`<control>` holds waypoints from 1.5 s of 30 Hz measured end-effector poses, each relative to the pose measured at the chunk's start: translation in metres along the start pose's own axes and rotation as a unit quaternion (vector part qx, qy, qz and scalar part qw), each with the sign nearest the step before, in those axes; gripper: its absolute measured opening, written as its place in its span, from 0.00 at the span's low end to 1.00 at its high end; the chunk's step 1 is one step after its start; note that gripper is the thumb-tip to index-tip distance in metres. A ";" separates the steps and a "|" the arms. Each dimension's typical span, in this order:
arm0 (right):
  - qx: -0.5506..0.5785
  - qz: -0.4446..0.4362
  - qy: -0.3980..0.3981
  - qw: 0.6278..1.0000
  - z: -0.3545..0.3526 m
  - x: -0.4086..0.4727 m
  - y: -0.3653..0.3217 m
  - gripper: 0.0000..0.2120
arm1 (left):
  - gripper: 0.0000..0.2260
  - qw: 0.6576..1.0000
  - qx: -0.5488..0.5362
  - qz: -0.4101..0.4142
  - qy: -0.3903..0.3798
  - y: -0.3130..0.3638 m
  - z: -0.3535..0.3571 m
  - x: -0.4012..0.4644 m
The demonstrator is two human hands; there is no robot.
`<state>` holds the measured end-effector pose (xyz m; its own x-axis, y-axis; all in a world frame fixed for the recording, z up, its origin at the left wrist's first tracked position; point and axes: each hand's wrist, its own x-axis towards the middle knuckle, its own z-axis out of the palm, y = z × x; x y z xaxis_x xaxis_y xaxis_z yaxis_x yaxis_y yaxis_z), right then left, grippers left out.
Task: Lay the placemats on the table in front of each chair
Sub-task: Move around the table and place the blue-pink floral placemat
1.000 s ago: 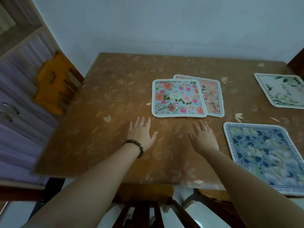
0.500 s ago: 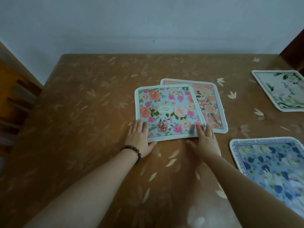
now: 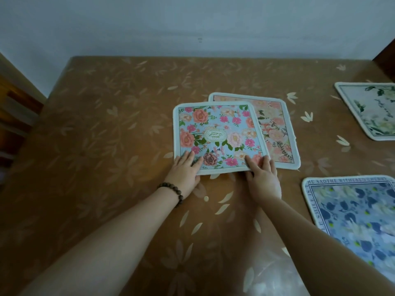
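Both hands grip the near edge of the blue floral placemat. Left hand at its near-left corner, fingers flat on top, thumb at the edge, which looks slightly raised off the surface. Right hand at the near-right corner, fingers on top, thumb below the edge; cannot tell how far it wraps under. Hands apart, one at each corner, both pinching this mat. Beaded bracelet on left wrist.

Blue floral placemat lies just ahead of both hands, overlapping the left part of the peach floral placemat, which sits beyond and right of the right hand, flat on the surface. Navy-and-blue placemat with lettered border lies right of the right forearm, near but apart from it, cut off by the frame edge. White-and-green placemat is far right of the hands, well apart, also cut off.

Surface is brown with pale leaf print. Pale wall beyond the hands at the surface's far edge. Wooden furniture far left of the left hand, blurred.
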<state>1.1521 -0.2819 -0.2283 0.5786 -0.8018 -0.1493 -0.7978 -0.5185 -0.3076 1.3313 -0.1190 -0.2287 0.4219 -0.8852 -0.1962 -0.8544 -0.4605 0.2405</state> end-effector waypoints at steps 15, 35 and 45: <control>-0.032 -0.026 -0.108 0.993 0.006 -0.103 -0.045 0.20 | 0.23 0.996 -0.023 -0.073 -0.055 -0.026 0.008 -0.125; -0.074 -0.012 -0.144 0.987 0.033 -0.276 -0.064 0.21 | 0.23 0.994 -0.019 -0.050 -0.090 -0.029 0.033 -0.291; -0.050 0.007 -0.097 0.994 0.035 -0.321 -0.059 0.44 | 0.44 0.985 -0.057 -0.134 -0.093 -0.033 0.047 -0.338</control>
<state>1.0190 0.0165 -0.1950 0.5820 -0.7412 -0.3345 -0.8128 -0.5433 -0.2102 1.2025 0.1990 -0.2153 0.5547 -0.7088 -0.4358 -0.6763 -0.6892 0.2600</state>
